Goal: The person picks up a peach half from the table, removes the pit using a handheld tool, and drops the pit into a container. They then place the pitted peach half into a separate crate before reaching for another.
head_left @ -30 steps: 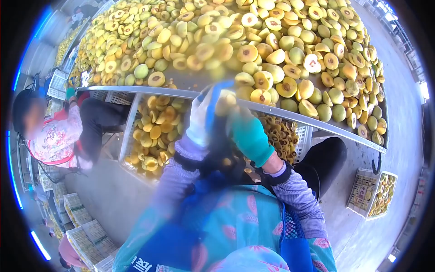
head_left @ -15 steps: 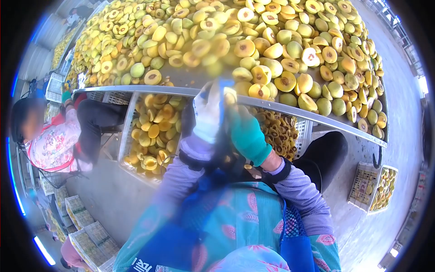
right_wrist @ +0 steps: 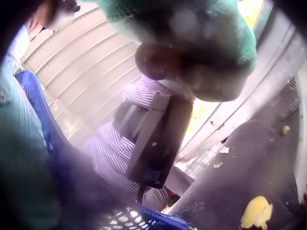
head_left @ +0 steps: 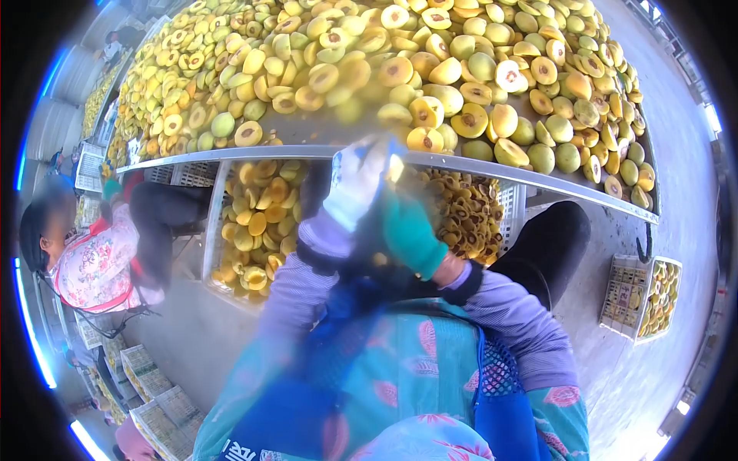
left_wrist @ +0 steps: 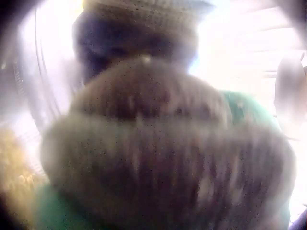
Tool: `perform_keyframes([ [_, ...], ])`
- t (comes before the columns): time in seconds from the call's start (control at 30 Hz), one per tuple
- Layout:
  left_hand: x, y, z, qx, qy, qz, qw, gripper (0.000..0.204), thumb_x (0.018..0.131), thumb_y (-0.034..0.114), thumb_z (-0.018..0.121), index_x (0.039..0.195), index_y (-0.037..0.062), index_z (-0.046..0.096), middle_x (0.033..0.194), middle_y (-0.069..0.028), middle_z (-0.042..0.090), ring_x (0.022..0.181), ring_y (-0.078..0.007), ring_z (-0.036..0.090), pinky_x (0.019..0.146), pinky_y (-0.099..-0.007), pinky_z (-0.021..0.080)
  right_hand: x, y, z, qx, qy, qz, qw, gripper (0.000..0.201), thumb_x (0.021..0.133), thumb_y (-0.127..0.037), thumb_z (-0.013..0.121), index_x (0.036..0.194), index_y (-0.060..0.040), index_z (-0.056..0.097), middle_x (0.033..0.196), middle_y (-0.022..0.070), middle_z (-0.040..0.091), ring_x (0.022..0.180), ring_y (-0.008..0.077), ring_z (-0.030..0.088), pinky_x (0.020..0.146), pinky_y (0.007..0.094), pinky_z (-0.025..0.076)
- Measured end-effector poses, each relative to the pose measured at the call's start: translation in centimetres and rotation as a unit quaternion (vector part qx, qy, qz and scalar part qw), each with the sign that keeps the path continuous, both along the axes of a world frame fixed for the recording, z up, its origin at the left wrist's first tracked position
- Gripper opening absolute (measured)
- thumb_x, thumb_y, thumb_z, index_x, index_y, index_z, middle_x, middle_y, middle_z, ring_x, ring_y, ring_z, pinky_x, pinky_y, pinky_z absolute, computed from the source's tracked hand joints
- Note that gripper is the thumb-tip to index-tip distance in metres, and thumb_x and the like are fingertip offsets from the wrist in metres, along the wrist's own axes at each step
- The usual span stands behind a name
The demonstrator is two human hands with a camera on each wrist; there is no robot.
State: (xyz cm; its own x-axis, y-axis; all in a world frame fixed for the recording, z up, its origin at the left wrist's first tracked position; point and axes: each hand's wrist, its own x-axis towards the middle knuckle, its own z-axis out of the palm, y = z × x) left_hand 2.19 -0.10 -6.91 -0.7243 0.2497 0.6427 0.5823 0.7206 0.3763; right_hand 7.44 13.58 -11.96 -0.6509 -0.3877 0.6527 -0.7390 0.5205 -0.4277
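My left hand (head_left: 358, 173), in a white glove with blue on it, is raised at the table's front edge. My right hand (head_left: 411, 230), in a green glove, is close beside it. Between their fingertips is a small yellow peach piece (head_left: 395, 168), gripped by both hands and largely covered by them. The right wrist view shows the green glove's fingers (right_wrist: 211, 86) curled, their tips dark. Blurred, stained glove fingers (left_wrist: 168, 163) fill the left wrist view, with green glove (left_wrist: 247, 112) behind. Whether either hand also holds a tool, I cannot tell.
Halved peaches (head_left: 469, 119) heap the metal-edged table (head_left: 461, 163). Below stand a crate of yellow halves (head_left: 257, 223) and one of brown-centred pieces (head_left: 469, 219). Another full crate (head_left: 642, 300) stands right. A seated person (head_left: 92, 261) works at left. A fruit scrap (right_wrist: 256, 212) lies on my leg.
Both hands stay together at the table edge. The right hand has dropped slightly, and less of the peach piece shows between the gloves. The head view has shifted a little.
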Motion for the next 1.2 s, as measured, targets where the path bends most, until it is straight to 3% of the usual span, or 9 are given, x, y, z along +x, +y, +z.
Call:
perform_keyframes([
  [0.2, 0.3, 1.2, 2.9, 0.115, -0.184, -0.074, 0.973, 0.030, 0.079, 0.008, 0.058, 0.108, 0.0023, 0.062, 0.096, -0.0116, 0.064, 0.081, -0.0217, 0.063, 0.071, -0.0301, 0.052, 1.7, 0.9, 6.8, -0.364, -0.494, 0.122, 0.780, 0.032, 0.093, -0.037, 0.054, 0.105, -0.0071, 0.054, 0.066, 0.0002, 0.051, 0.046, 0.0155, 0.046, 0.043, 0.0301, 0.041],
  [0.27, 0.2, 1.5, 2.6, 0.096, -0.145, -0.111, 0.978, 0.025, 0.081, 0.011, 0.061, 0.105, 0.0045, 0.063, 0.090, -0.0115, 0.064, 0.075, -0.0223, 0.063, 0.069, -0.0314, 0.051, 2.1, 1.1, 7.7, -0.460, -0.603, 0.195, 0.621, 0.032, 0.094, -0.042, 0.051, 0.100, -0.0103, 0.053, 0.064, -0.0022, 0.047, 0.046, 0.0134, 0.044, 0.043, 0.0284, 0.039],
  [0.33, 0.5, 1.5, 2.6, 0.102, -0.130, -0.185, 0.969, 0.021, 0.085, 0.015, 0.061, 0.102, 0.0032, 0.065, 0.084, -0.0113, 0.065, 0.070, -0.0218, 0.064, 0.067, -0.0305, 0.051, 2.1, 1.7, 8.3, -0.578, -0.715, 0.299, 0.254, 0.027, 0.096, -0.039, 0.046, 0.096, -0.0121, 0.051, 0.065, -0.0022, 0.044, 0.050, 0.0129, 0.043, 0.045, 0.0279, 0.037],
  [0.53, 0.0, 3.3, 2.5, 0.290, -0.342, -0.178, 0.876, 0.028, 0.090, 0.022, 0.057, 0.095, -0.0044, 0.067, 0.079, -0.0082, 0.067, 0.070, -0.0144, 0.062, 0.066, -0.0271, 0.049, 2.2, 2.2, 8.6, -0.495, -0.746, 0.136, 0.425, 0.037, 0.090, -0.056, 0.049, 0.084, -0.0195, 0.049, 0.058, -0.0043, 0.042, 0.043, 0.0126, 0.041, 0.040, 0.0250, 0.033],
  [0.63, -0.3, 4.3, 2.3, 0.327, -0.392, -0.138, 0.849, 0.030, 0.091, 0.024, 0.057, 0.094, -0.0039, 0.068, 0.080, -0.0078, 0.068, 0.070, -0.0129, 0.062, 0.065, -0.0261, 0.048, 2.1, 2.6, 9.9, -0.565, -0.719, 0.202, 0.351, 0.035, 0.091, -0.054, 0.047, 0.083, -0.0198, 0.050, 0.058, -0.0053, 0.041, 0.045, 0.0121, 0.040, 0.043, 0.0251, 0.034],
  [0.8, -1.6, 3.5, 3.1, 0.073, -0.415, -0.224, 0.879, 0.037, 0.082, 0.015, 0.062, 0.117, 0.0054, 0.055, 0.095, -0.0086, 0.066, 0.080, -0.0253, 0.065, 0.072, -0.0343, 0.051, 2.5, 3.1, 9.7, -0.531, -0.721, 0.187, 0.405, 0.033, 0.093, -0.050, 0.046, 0.084, -0.0186, 0.051, 0.060, -0.0067, 0.039, 0.049, 0.0109, 0.040, 0.048, 0.0277, 0.035],
  [0.93, -0.5, 4.5, 2.9, 0.291, -0.303, -0.328, 0.846, 0.029, 0.091, 0.025, 0.055, 0.105, 0.0004, 0.059, 0.085, -0.0107, 0.065, 0.073, -0.0216, 0.063, 0.068, -0.0319, 0.052, 2.4, 3.2, 10.8, -0.608, -0.686, 0.309, 0.252, 0.034, 0.093, -0.050, 0.046, 0.083, -0.0181, 0.050, 0.062, -0.0078, 0.038, 0.050, 0.0097, 0.038, 0.050, 0.0277, 0.032],
  [1.13, 1.5, 3.8, 0.2, 0.655, -0.541, -0.314, 0.423, 0.029, 0.086, 0.020, 0.062, 0.108, 0.0013, 0.057, 0.087, -0.0115, 0.064, 0.074, -0.0239, 0.062, 0.070, -0.0330, 0.052, 2.7, 3.8, 10.6, -0.560, -0.720, 0.360, 0.196, 0.036, 0.098, -0.050, 0.033, 0.088, -0.0200, 0.050, 0.058, -0.0079, 0.038, 0.042, 0.0051, 0.036, 0.042, 0.0219, 0.028],
  [1.2, 4.2, 2.8, 1.5, 0.449, -0.258, -0.110, 0.848, 0.030, 0.082, 0.016, 0.064, 0.107, 0.0007, 0.057, 0.086, -0.0115, 0.063, 0.073, -0.0234, 0.061, 0.070, -0.0340, 0.052, 2.6, 3.3, 10.0, -0.510, -0.727, 0.434, 0.150, 0.039, 0.098, -0.052, 0.032, 0.087, -0.0186, 0.049, 0.057, -0.0077, 0.038, 0.040, 0.0053, 0.034, 0.041, 0.0223, 0.028],
])
